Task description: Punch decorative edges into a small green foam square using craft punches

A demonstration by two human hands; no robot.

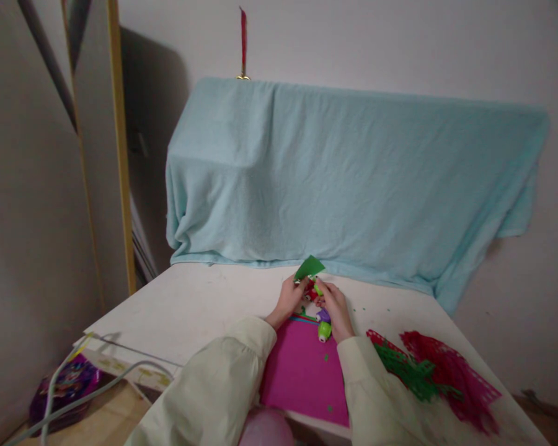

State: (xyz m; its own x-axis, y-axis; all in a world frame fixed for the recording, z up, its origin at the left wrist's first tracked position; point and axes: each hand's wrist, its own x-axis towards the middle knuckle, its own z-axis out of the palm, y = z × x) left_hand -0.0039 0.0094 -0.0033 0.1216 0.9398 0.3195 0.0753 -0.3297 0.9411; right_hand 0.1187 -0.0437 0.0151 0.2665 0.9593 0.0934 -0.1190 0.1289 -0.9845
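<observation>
My left hand (289,298) pinches a green sheet of paper (310,266), which sticks up above the fingers. My right hand (333,305) is closed round a small light-green craft punch (318,287) at the paper's lower edge. Between the hands is a red punch (310,290), partly hidden by the fingers. Beside my right hand, a purple punch (322,315) and another light-green punch (324,331) lie close together. Under my wrists lies a stack of coloured paper with a magenta sheet (302,371) on top.
Punched red, green and magenta paper strips (446,371) lie piled at the right of the white table (204,310). Tiny green bits are scattered about. A light-blue cloth (353,186) covers something at the back. Grey cables (116,370) and a purple packet (65,390) are at lower left.
</observation>
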